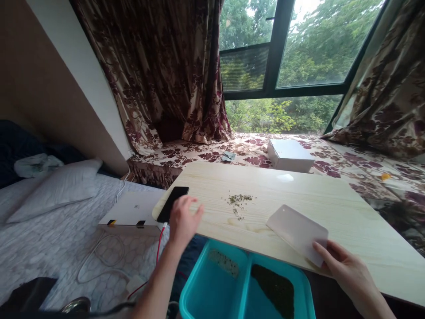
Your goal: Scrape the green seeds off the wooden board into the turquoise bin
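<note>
My right hand grips one corner of a pale, flat plastic scraper, thumb on top, at the near edge of the table. Beside the black phone, my left hand hovers with its fingers apart and nothing in them. A small scatter of green and brown dried bits lies on the light wooden table between the two hands. Below the table edge sits a turquoise two-part tub. Its right compartment has a heap of dark green bits; a few pale and dark bits are in the left one.
A red cable runs from the phone. To the left, a white box rests on the bed near a pillow. Another white box and a folded cloth-like scrap lie on the window seat.
</note>
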The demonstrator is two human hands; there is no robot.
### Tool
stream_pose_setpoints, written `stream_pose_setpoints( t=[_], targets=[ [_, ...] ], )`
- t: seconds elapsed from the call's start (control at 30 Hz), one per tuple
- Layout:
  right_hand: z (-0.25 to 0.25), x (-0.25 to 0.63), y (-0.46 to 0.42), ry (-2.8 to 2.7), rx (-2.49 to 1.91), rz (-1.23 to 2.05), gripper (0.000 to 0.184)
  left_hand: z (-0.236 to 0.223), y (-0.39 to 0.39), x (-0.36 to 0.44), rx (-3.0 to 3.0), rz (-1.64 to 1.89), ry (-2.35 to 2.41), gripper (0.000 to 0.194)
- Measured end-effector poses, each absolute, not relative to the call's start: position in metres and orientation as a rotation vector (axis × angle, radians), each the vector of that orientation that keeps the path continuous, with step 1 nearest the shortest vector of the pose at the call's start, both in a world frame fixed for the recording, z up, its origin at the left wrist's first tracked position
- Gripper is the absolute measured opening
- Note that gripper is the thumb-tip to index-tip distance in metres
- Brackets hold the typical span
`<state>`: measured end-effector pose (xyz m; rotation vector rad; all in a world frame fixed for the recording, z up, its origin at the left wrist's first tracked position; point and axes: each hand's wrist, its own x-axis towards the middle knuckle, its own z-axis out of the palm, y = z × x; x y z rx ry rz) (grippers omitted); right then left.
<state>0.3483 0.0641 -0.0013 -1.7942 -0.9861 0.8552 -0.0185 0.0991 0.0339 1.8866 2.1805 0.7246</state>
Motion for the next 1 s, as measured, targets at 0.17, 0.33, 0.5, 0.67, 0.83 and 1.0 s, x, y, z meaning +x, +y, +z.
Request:
stream_pose_setpoints(
  t=[0.17, 0.33, 0.5, 0.67, 0.83, 1.0],
  targets=[
    [0.005, 0.350, 0.066, -1.053, -1.866, 0.813, 0.024, 0.009, 0.155, -0.076, 1.510, 0.559, 2.650, 0.059],
    [0.006, 0.351, 0.064, -1.079, -1.890, 0.788, 0.023, -0.011, 0.171, -0.088, 1.464, 0.377, 2.721, 0.037],
    [0.007, 0.350, 0.066, -0.985, -1.945, 0.833, 0.028, -0.013, 0.183, -0.089, 1.534, 0.312, 2.710, 0.034],
    [0.014, 0.345, 0.070, -0.921, -2.013, 0.859, 0.034, -0.014, 0.185, -0.090, 1.579, 0.287, 2.699, 0.034],
    [0.024, 0.336, 0.069, -0.892, -2.039, 0.843, 0.031, -0.013, 0.180, -0.091, 1.589, 0.290, 2.696, 0.035],
    [0.014, 0.343, 0.070, -0.925, -2.082, 0.820, 0.028, -0.012, 0.172, -0.096, 1.619, 0.285, 2.647, 0.037]
  ],
)
